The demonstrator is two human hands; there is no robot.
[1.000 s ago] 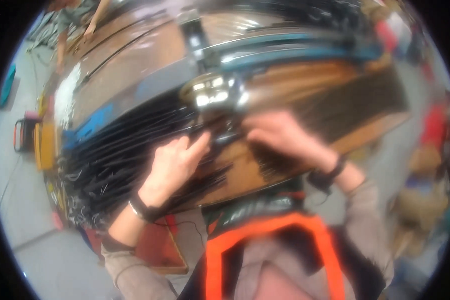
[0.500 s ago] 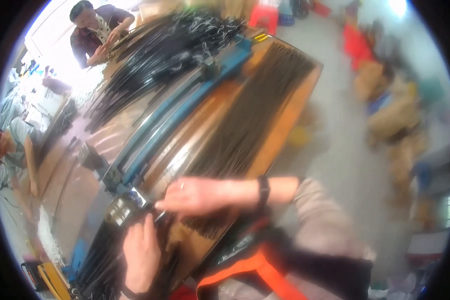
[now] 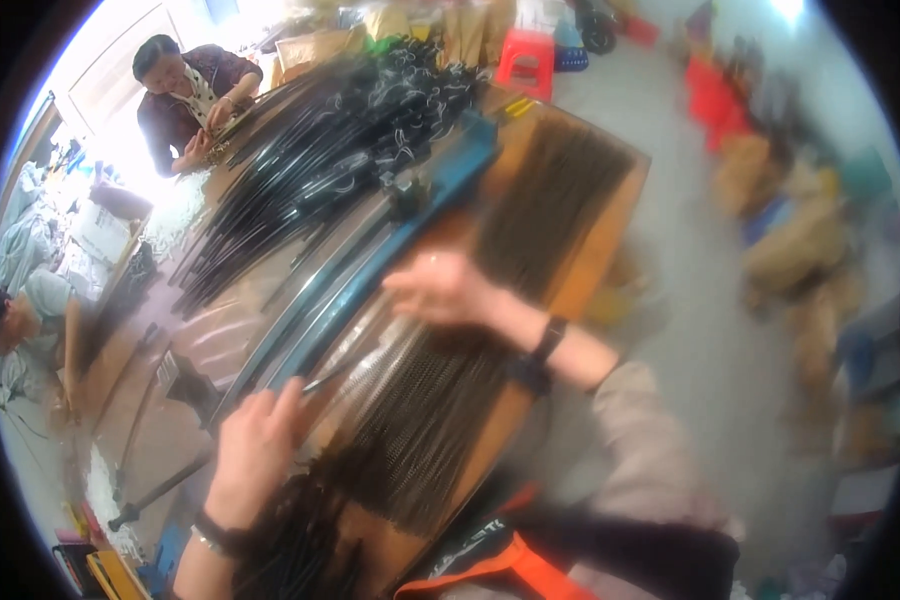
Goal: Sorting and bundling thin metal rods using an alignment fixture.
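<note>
My left hand (image 3: pixel 258 440) is at the near end of a long blue metal rail fixture (image 3: pixel 355 290). Its fingers are pinched on a thin, shiny rod (image 3: pixel 322 381) that points up toward my other hand. My right hand (image 3: pixel 440 287) is over the table beside the rail, with its fingers curled and blurred by motion. Whatever it grips is hidden. Under and beside my right hand lies a wide layer of long, thin, dark ridged rods (image 3: pixel 420 430). Black rods (image 3: pixel 295 540) also lie in a bunch below my left hand.
A heap of black rods with pale loops (image 3: pixel 300 190) covers the far side of the table (image 3: pixel 575 290). One person (image 3: pixel 195 95) works at the far left, another (image 3: pixel 40 320) at the left edge. A red stool (image 3: pixel 525 62) and brown sacks (image 3: pixel 795 245) stand on the floor.
My right hand has moved up and away from my left hand, along the rail. My left hand has shifted slightly up and left. A dark bar now shows left of it.
</note>
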